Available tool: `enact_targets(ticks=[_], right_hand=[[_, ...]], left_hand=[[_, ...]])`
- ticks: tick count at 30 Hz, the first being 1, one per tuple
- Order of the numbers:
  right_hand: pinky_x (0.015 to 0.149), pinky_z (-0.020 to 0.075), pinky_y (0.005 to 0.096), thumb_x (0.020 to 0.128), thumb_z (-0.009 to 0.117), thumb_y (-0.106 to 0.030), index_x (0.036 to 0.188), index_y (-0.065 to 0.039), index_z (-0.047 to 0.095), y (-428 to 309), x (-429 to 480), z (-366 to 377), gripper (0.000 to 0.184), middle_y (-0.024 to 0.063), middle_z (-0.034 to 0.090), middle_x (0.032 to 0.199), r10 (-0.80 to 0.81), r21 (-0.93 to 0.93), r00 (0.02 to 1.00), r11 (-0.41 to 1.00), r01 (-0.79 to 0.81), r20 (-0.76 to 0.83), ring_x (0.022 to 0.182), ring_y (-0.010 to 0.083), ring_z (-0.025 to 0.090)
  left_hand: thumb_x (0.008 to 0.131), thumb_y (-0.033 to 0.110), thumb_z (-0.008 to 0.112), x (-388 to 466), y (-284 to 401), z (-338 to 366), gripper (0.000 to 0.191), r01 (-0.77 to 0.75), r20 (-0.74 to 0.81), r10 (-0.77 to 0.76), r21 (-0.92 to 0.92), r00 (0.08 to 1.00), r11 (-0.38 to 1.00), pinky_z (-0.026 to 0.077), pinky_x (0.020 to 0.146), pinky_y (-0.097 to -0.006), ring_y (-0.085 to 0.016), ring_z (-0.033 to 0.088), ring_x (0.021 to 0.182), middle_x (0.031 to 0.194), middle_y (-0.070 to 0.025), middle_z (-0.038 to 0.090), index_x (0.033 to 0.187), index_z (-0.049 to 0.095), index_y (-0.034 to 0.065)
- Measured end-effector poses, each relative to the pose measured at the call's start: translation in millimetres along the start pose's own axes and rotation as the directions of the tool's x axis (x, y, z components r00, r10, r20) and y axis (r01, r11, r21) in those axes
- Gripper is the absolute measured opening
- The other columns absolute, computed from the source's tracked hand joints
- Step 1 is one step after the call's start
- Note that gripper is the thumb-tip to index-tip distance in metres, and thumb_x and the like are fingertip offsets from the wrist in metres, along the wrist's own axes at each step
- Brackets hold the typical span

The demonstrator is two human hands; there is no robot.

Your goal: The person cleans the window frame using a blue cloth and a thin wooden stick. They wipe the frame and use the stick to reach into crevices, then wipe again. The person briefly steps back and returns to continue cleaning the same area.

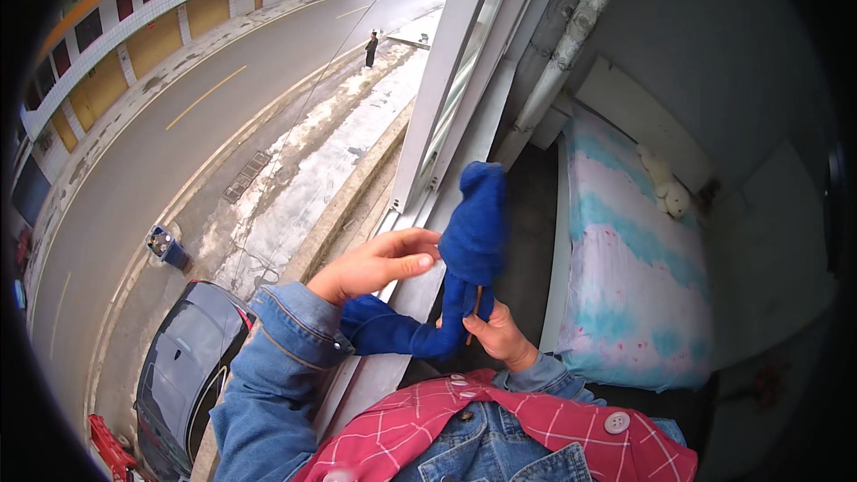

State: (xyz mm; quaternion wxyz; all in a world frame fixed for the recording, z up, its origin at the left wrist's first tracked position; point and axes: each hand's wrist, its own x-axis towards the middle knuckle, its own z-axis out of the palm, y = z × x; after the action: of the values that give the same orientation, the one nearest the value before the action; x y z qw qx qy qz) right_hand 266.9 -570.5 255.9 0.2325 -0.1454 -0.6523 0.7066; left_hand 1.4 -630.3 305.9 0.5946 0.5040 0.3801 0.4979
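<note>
A blue cloth [474,234] is bunched around the upper part of a thin brown stick [478,300]. My right hand [499,335] grips the stick and the gathered cloth near the lower end. A loose length of the same cloth trails left over the window sill, below my left wrist. My left hand [381,262] is beside the upper bundle, thumb apart from the fingers. Its fingertips meet the cloth's left edge in the picture; whether they touch it, I cannot tell. Beneath both hands runs the metal sill track [418,207] of an open window.
A sliding window frame [447,73] and a rolled curtain [569,47] stand ahead. To the right is a bed [636,294] with a plush toy [669,194]. Outside, far below, are a road [154,154], a parked car [191,348], a bin [171,251] and a person [371,50].
</note>
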Motion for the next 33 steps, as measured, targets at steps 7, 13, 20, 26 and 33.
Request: enact_targets(ticks=[7, 13, 20, 26, 33], right_hand=[[0.078, 0.0528, 0.0356, 0.084, 0.064, 0.002, 0.14, -0.003, 0.047, -30.9, 28.1, 29.3, 0.059, 0.0197, 0.063, 0.103, -0.386, -0.744, 0.922, 0.606, 0.28, 0.032, 0.088, 0.0347, 0.066], [0.074, 0.0566, 0.0394, 0.078, 0.064, 0.006, 0.142, -0.006, 0.045, -35.2, 37.1, 40.9, 0.068, 0.0176, 0.057, 0.11, -0.586, -0.904, 0.809, 0.321, 0.281, 0.043, 0.089, 0.0366, 0.066], [0.061, 0.0555, 0.0387, 0.077, 0.06, 0.009, 0.144, -0.008, 0.045, -28.5, 23.2, 32.8, 0.07, 0.0173, 0.06, 0.099, -0.524, -0.947, 0.836, 0.153, 0.283, 0.165, 0.074, 0.033, 0.066], [0.053, 0.0515, 0.0399, 0.083, 0.06, 0.006, 0.144, 0.004, 0.039, -23.0, 18.2, 42.2, 0.064, 0.0188, 0.064, 0.084, -0.469, -0.932, 0.871, 0.231, 0.28, 0.145, 0.064, 0.0338, 0.064], [0.059, 0.054, 0.0407, 0.088, 0.059, 0.002, 0.143, 0.01, 0.034, -25.7, 13.2, 34.9, 0.062, 0.0257, 0.066, 0.093, -0.364, -0.932, 0.918, 0.251, 0.261, 0.159, 0.07, 0.0376, 0.066]], left_hand=[[0.092, 0.006, 0.065, -0.5, -0.2, 14.7, 0.045, -0.172, -0.227, 0.121, -0.22, 0.966, 0.96, 0.053, 0.095, -0.0409, -0.028, 0.065, 0.107, 0.114, -0.0192, 0.067, 0.134, 0.051, -0.0001], [0.095, 0.011, 0.06, -2.8, -8.8, 12.4, 0.055, -0.322, -0.318, 0.207, -0.372, 0.925, 0.871, 0.048, 0.102, -0.0446, -0.03, 0.061, 0.115, 0.125, -0.0222, 0.061, 0.145, 0.038, 0.0006], [0.097, 0.021, 0.059, -4.6, 11.2, -6.8, 0.059, -0.41, -0.39, 0.298, -0.245, 0.871, 0.879, 0.052, 0.098, -0.0426, -0.029, 0.062, 0.114, 0.129, -0.0218, 0.059, 0.147, 0.034, 0.0018], [0.101, 0.024, 0.054, -1.8, 13.3, -11.5, 0.053, -0.505, -0.447, 0.422, -0.082, 0.789, 0.859, 0.053, 0.097, -0.0421, -0.03, 0.063, 0.113, 0.125, -0.0209, 0.061, 0.144, 0.037, -0.0015], [0.1, 0.019, 0.055, 10.8, 9.6, -21.1, 0.034, -0.586, -0.696, 0.361, -0.106, 0.621, 0.804, 0.055, 0.082, -0.0333, -0.02, 0.065, 0.095, 0.108, -0.0111, 0.066, 0.126, 0.055, -0.0023]])
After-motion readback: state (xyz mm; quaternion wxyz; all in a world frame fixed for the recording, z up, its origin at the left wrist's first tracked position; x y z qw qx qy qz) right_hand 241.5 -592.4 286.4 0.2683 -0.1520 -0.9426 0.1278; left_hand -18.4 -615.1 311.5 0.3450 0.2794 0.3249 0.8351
